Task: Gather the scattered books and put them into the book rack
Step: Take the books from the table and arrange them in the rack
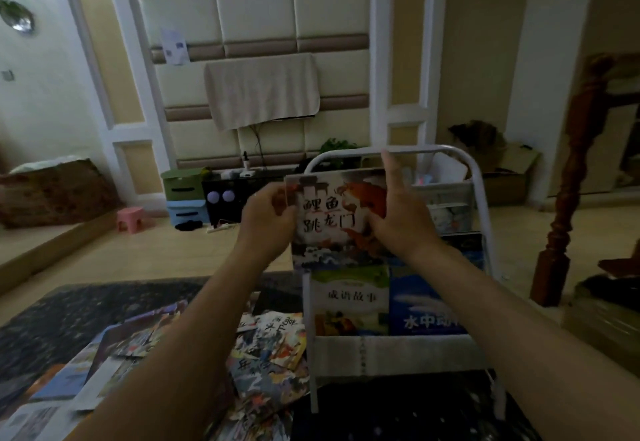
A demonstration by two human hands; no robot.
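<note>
both forearms were extended forward and raised, converging on one picture book held upright with its cover facing the camera. the left hand was closed on the book's left edge, thumb across the front near the upper corner and the remaining fingers apparently behind the cover, though that part was hidden. the right hand was pressed against the book's right side, thumb on the cover and the other fingers extended upward, loosely spread, reaching to the top rail of the white book rack. the book sat between the two hands, in front of the rack's upper tier and above the lower tier. in that lower tier a green-covered book and a blue-covered book stood side by side, touching, covers outward. further books in the tiers behind the held one were too blurred to identify. to the left of the rack's base, scattered books lay overlapping on the dark patterned table, some partly beneath the left forearm.
</note>
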